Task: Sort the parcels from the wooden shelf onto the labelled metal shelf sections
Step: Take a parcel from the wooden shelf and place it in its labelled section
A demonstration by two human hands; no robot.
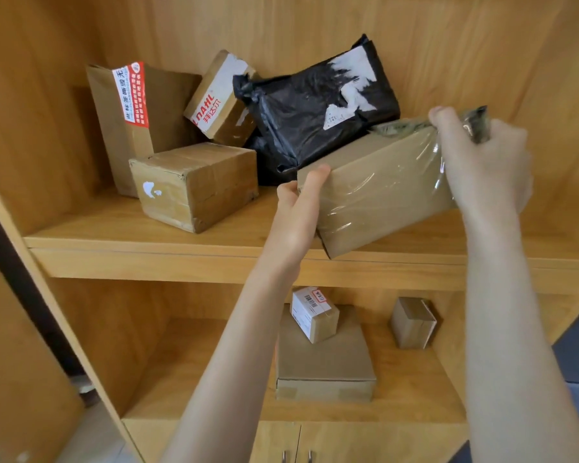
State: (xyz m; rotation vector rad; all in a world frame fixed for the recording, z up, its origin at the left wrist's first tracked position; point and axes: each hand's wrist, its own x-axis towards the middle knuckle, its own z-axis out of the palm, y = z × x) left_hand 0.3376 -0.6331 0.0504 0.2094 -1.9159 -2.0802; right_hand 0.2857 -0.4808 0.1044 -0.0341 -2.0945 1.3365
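I watched both hands hold a brown, film-wrapped cardboard box [378,188] above the wooden shelf [114,242] edge, long axis from eight to two o'clock, left hand [298,208] clamping its lower end, right hand [482,162] pinching its upper end.

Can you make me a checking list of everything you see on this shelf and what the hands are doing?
Surface: upper wooden shelf board, lower wooden shelf board.
Job's things: plastic-wrapped brown cardboard box, tilted, held at the upper board's front edge; black plastic mailer bag, three more brown boxes above, three below.
Clutter: nothing seen.
Hands: left hand grips the box's left end; right hand pinches the wrap at its right end.
Cables: nothing seen.
Surroundings: wooden cabinet doors below.
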